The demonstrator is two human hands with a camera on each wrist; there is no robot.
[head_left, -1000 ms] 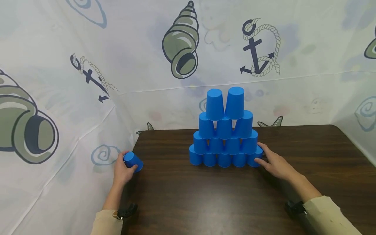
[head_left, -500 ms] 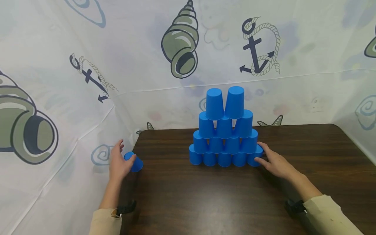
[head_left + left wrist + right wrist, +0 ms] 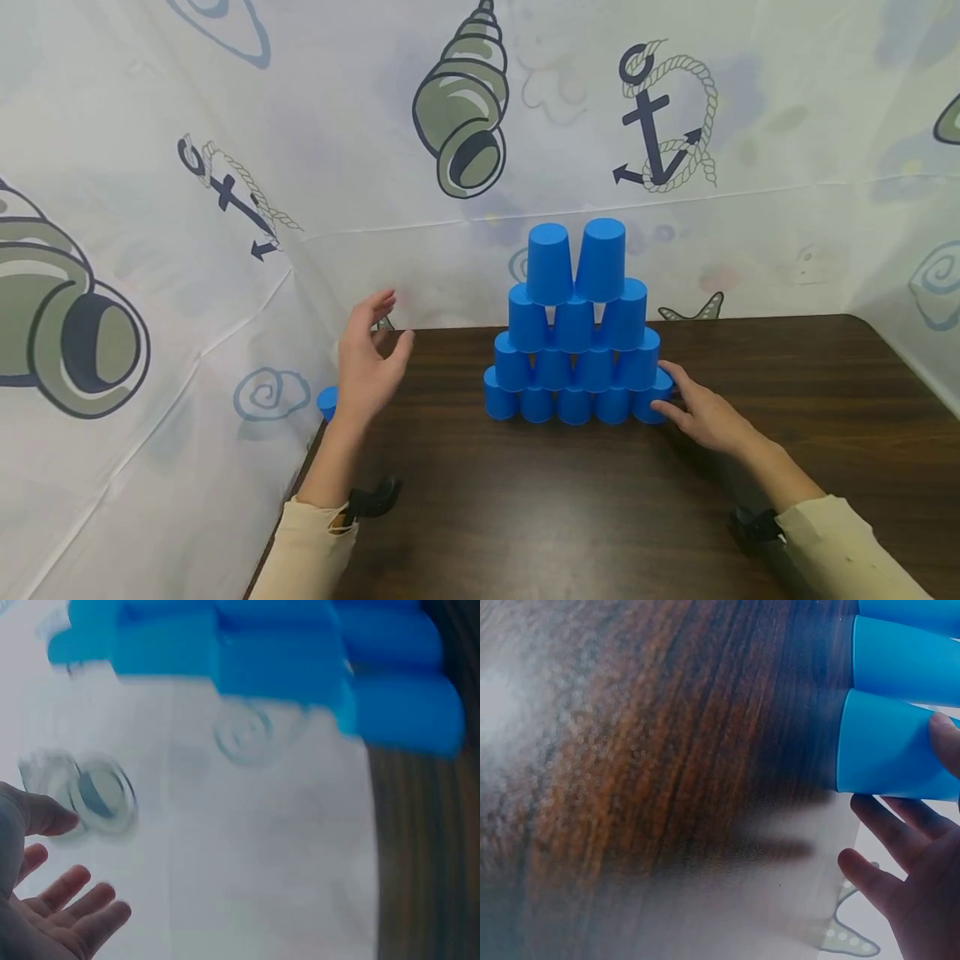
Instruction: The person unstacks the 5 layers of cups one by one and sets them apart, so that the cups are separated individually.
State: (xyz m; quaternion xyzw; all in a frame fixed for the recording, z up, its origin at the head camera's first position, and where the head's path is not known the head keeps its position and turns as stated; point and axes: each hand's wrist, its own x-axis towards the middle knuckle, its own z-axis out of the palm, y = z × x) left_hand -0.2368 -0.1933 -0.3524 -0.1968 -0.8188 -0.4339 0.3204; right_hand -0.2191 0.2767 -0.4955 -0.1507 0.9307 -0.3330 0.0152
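Upside-down blue cups (image 3: pixel 573 325) are stacked as a stepped wall, with two cups side by side at the top. My right hand (image 3: pixel 711 421) holds the right end cup (image 3: pixel 647 407) of the bottom row. In the right wrist view the thumb lies on that cup (image 3: pixel 889 750), with fingers at its far side. My left hand (image 3: pixel 369 362) is in the air left of the stack, fingers spread and holding nothing. Behind its wrist a separate blue cup (image 3: pixel 327 402) shows at the table's left edge, partly hidden by the forearm.
The dark wood table (image 3: pixel 525 500) reaches back to a white cloth (image 3: pixel 360 100) printed with shells and anchors. More of that cloth hangs along the left side. Both wrists carry black straps, the left strap (image 3: pixel 375 497) and the right strap (image 3: pixel 756 525).
My left hand has let go of the separate cup at the left edge, then risen and moved right toward the stack. The right hand and the stack have stayed put.
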